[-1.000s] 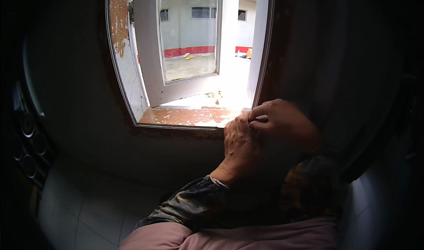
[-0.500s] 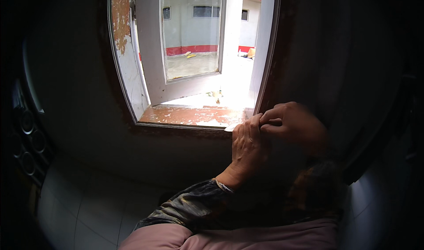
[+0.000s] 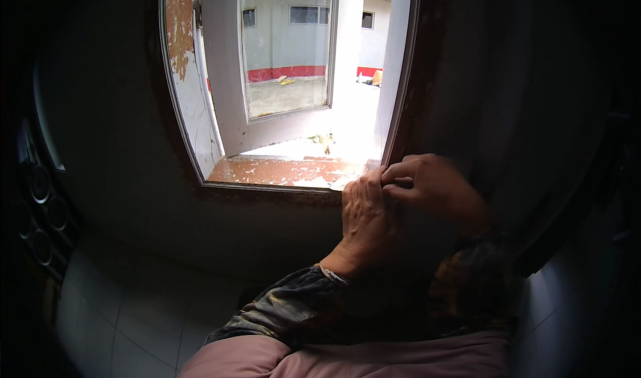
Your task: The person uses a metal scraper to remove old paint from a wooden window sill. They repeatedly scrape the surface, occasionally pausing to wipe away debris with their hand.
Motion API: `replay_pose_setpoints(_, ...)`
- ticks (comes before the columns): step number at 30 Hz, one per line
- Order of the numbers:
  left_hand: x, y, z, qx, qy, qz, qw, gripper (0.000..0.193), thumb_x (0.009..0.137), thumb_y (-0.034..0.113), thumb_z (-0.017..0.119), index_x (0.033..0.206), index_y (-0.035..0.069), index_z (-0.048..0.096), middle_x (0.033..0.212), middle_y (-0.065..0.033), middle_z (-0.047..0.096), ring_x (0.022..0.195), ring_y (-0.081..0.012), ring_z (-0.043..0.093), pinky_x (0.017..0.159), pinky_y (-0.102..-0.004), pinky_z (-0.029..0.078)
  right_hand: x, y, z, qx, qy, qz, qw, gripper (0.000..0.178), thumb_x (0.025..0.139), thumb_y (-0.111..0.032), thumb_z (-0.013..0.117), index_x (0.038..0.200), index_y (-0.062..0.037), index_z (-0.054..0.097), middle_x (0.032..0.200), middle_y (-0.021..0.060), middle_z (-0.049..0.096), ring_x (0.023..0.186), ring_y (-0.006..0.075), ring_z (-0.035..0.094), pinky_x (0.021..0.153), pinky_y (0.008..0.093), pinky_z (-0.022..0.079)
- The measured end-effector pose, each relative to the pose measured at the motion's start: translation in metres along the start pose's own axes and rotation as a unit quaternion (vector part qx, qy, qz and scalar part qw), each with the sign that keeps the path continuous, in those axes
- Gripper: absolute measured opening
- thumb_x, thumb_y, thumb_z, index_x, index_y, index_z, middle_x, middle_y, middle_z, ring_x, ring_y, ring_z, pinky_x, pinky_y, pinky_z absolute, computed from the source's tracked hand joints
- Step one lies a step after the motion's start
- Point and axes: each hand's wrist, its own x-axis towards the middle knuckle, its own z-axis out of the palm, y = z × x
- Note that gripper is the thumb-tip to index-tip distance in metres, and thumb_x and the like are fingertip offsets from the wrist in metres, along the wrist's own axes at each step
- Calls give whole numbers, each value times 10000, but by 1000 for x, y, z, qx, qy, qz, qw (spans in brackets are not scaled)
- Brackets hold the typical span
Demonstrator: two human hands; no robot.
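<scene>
At the lower right corner of the window frame (image 3: 267, 188), my two hands are close together. My left hand (image 3: 364, 224) has its back toward me, with bent fingers pressed together at the edge of the sill (image 3: 274, 172). A small white piece (image 3: 339, 185) pokes out beside its fingertips; its kind cannot be made out. Just to the right, my right hand (image 3: 434, 186) pinches thumb and forefinger together against the left hand's fingers. Whatever lies between those fingertips is hidden.
A white casement sash (image 3: 227, 91) with a glass pane stands swung outward. Paint peels from the left jamb (image 3: 180, 38) and the sill. Outside is a white building (image 3: 272, 41) with a red band. Dark metal grillework (image 3: 41, 211) is at the far left, above a tiled floor (image 3: 147, 304).
In the picture, both hands and the window have shifted slightly left together. The pinch of my right hand stays beside my left fingers.
</scene>
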Motion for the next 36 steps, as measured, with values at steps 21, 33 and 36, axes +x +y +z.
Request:
replay_pose_setpoints(21, 1, -1, 4, 12, 10, 36, 999, 654, 848, 125, 655, 1412, -8, 353, 1226, -206, 549, 1119, -363, 549, 1007, -481, 360, -6, 7, 5, 5, 27, 3, 1000, 272, 853, -267, 736, 1038, -71, 769, 933, 117, 733, 834, 280, 702, 780, 362, 555)
replay_pose_setpoints(33, 0, -3, 2, -5, -3, 9, 1000, 741, 816, 154, 691, 1439, 2, 321, 1262, -204, 526, 1187, -354, 525, 1052, -495, 336, 0, -7, -9, 0, -16, 57, 998, 265, 837, -271, 712, 1061, -145, 778, 1005, 118, 747, 909, 301, 723, 819, 375, 568)
replay_pose_setpoints(36, -1, 3, 1, -14, 1, 4, 1000, 755, 807, 157, 699, 1440, 0, 318, 1262, -204, 527, 1192, -354, 524, 1054, -493, 336, 0, -11, -12, -47, -24, 59, 997, 268, 839, -276, 711, 1065, -147, 778, 1020, 114, 748, 918, 295, 725, 821, 371, 568)
